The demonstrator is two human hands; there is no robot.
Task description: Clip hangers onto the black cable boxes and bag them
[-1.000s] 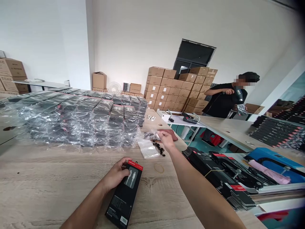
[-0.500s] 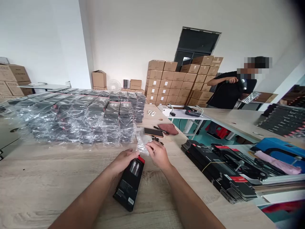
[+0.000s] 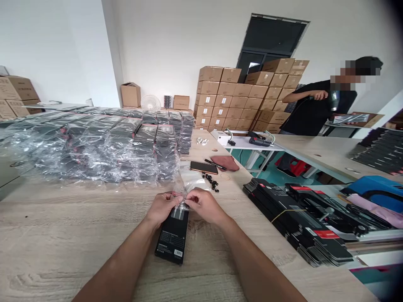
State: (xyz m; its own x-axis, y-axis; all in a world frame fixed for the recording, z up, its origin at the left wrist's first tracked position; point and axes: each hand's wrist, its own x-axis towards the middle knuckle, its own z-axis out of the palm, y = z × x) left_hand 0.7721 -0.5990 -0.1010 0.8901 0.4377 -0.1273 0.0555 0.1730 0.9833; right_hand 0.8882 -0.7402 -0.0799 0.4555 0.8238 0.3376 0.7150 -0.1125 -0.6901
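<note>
A black cable box (image 3: 171,240) with white cable ends pictured near its top lies before me on the wooden table (image 3: 78,235). My left hand (image 3: 164,208) is closed around the box's far end, thumb on top. Close beside it, my right hand (image 3: 203,204) pinches a clear plastic bag (image 3: 181,206) at that same end. Both hands' fingertips nearly meet there and cover part of the film, so how far it reaches over the box cannot be told.
Film-wrapped boxes (image 3: 126,155) are piled at the left. Beyond my hands lie a phone (image 3: 204,167), a pen (image 3: 215,164), small black pieces (image 3: 213,181) and a brown cloth (image 3: 227,163). Flat black cartons (image 3: 286,218) are stacked right. A co-worker (image 3: 311,107) holds a heat gun (image 3: 334,100).
My right hand has brought the plastic bag down to the box's far end, closer to my left hand. The view has shifted slightly, and the co-worker's heat gun now points downward.
</note>
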